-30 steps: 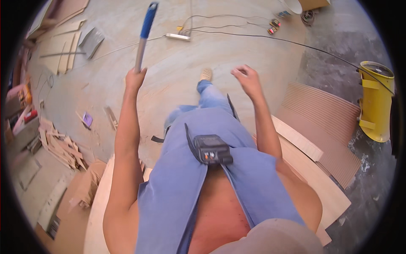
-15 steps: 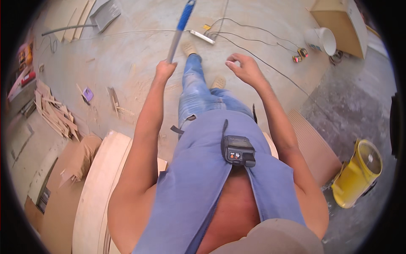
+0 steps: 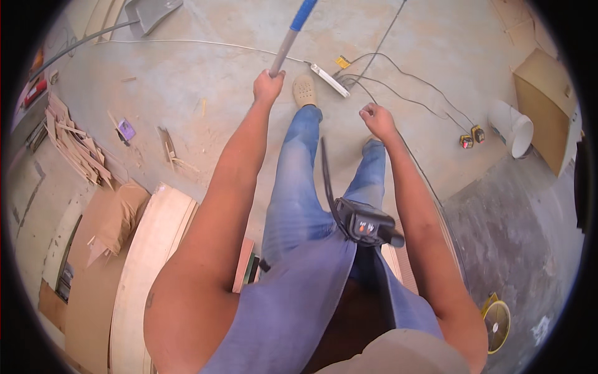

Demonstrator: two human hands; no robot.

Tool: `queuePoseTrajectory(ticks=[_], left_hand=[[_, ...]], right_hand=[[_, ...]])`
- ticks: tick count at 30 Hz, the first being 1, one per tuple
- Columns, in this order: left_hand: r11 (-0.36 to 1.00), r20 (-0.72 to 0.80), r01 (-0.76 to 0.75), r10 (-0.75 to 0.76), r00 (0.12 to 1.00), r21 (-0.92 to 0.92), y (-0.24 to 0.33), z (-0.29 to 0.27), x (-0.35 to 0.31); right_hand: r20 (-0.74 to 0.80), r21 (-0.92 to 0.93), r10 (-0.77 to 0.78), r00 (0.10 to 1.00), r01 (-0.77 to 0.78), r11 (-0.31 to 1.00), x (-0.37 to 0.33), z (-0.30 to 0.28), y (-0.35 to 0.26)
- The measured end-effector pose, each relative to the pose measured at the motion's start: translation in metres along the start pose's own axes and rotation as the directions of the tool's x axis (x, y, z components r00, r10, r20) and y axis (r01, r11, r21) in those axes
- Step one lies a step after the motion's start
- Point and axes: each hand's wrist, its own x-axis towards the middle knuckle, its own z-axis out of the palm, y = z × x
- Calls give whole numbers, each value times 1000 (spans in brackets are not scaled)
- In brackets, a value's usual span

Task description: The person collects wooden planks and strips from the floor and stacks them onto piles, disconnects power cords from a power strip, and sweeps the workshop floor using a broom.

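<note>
My left hand point(image 3: 268, 87) is closed round the lower end of a grey pole point(image 3: 284, 53) with a blue upper section point(image 3: 303, 15). The pole slants up and right, and its far end is cut off by the top of the picture. My right hand point(image 3: 378, 119) hangs over the floor with its fingers curled in loosely; nothing shows in them. Behind that hand passes a dark cable point(image 3: 414, 156). Close to the pole, a white power strip point(image 3: 330, 81) lies on the floor beyond my beige clog point(image 3: 304, 91).
Yellow-and-black battery packs point(image 3: 478, 133), a white bucket point(image 3: 512, 129) and a cardboard box point(image 3: 548, 106) are at right. Scrap wood strips point(image 3: 75, 140) and curved pale wooden panels point(image 3: 146, 262) lie left. A grey dustpan point(image 3: 151, 14) is far left, a yellow bucket point(image 3: 497, 325) near right.
My legs have shifted in a stride. The left hand and pole have moved right. My right hand has lowered and its fingers have curled further. The yellow bucket has slid toward the lower edge.
</note>
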Motion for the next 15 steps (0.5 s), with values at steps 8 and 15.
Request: queuePoseTrajectory(ticks=[8,15], left_hand=[[987,-245,154,-138,960,49,-48,57,129],[955,68,286,-281,957,-82,-83,133,152]], right_hand=[[22,-240,-13,1000,18,971,167,41,80],[115,-319,-98,989,130,939,232,87,75]])
